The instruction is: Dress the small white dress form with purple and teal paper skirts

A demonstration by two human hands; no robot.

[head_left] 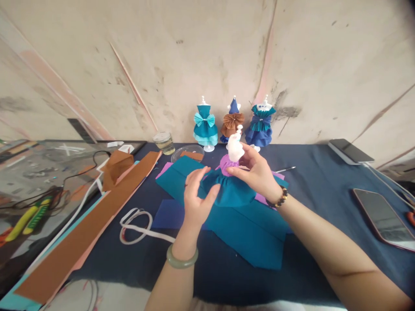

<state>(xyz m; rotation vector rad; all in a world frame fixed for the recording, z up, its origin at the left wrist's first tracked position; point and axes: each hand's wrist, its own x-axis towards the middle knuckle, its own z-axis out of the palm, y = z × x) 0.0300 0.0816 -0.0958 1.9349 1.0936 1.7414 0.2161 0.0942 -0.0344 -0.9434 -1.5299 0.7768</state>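
In front of me, a small white dress form leans slightly, with gathered purple crepe paper round its middle and a flared teal crepe-paper skirt below. My right hand is closed on it at the waist, thumb in front on the purple band. My left hand is at the skirt's left side, thumb and fingers apart; whether the fingertips touch the paper I cannot tell. Beneath both hands lie folded teal paper sheets, with a blue sheet and purple paper partly covered by them.
Three dressed miniature forms stand by the wall. A glass of liquid and a clear dish are at the back. Tape, brown paper strips and a yellow-green tool lie left; phones and a pen-like tool lie right.
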